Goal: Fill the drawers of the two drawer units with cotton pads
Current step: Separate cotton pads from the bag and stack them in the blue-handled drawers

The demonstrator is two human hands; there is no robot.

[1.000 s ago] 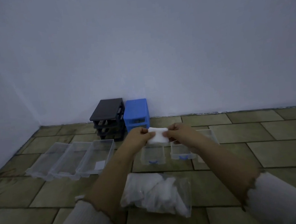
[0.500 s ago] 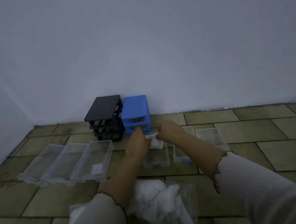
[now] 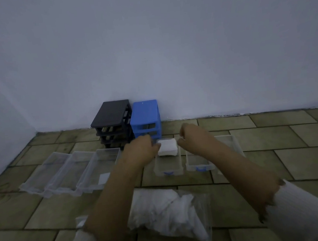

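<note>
On the tiled floor (image 3: pixel 273 148) by the wall (image 3: pixel 167 51), two drawer frames are standing side by side, touching: a black unit (image 3: pixel 111 121) on the left, a blue unit (image 3: pixel 145 115) on the right, both with their slots showing open. Bare tile is lying open to the right of the drawers and along the wall's foot. Three long clear drawers (image 3: pixel 70 171) are sitting edge to edge at your left. Three smaller clear drawers with blue handles are lined up ahead of you; the third is mostly hidden behind your right forearm.

Your left hand (image 3: pixel 139 151) is reaching to the near-left small drawer (image 3: pixel 168 164), fingers curled toward the left edge of a stack of cotton pads (image 3: pixel 167 148) resting at that drawer's far end; whether it is pinching the stack you cannot tell. Your right hand (image 3: pixel 190 136) is hovering just right of the stack, fingers curled, seemingly holding nothing. The middle drawer (image 3: pixel 197 163) is lying below that wrist.

A clear bag of cotton pads (image 3: pixel 169 214) is lying near you, between your forearms. No readable writing is showing; a pale label in one long drawer is too blurred.
</note>
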